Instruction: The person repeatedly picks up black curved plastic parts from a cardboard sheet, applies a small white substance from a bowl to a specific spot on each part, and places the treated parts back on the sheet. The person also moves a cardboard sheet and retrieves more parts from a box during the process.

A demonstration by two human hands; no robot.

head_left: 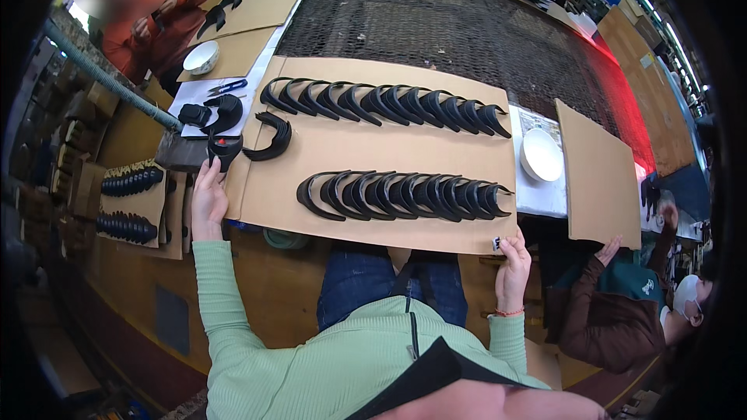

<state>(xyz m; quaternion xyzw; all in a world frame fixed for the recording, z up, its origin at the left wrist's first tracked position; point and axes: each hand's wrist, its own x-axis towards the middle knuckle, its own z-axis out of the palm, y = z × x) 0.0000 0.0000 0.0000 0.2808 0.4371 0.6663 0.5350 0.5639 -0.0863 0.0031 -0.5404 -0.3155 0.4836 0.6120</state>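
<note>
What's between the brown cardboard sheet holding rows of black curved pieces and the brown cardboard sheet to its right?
The head view shows a round white bowl on white tabletop between the loaded sheet and the other sheet.

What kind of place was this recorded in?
Most likely a factory workshop with a production line: matching black curved pieces lie in rows on a cardboard sheet, what looks like a mesh conveyor belt stretches beyond, and a masked co-worker handles another cardboard sheet.

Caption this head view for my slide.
Two rows of curved black pieces on cardboard, between left hand and right hand.
</note>
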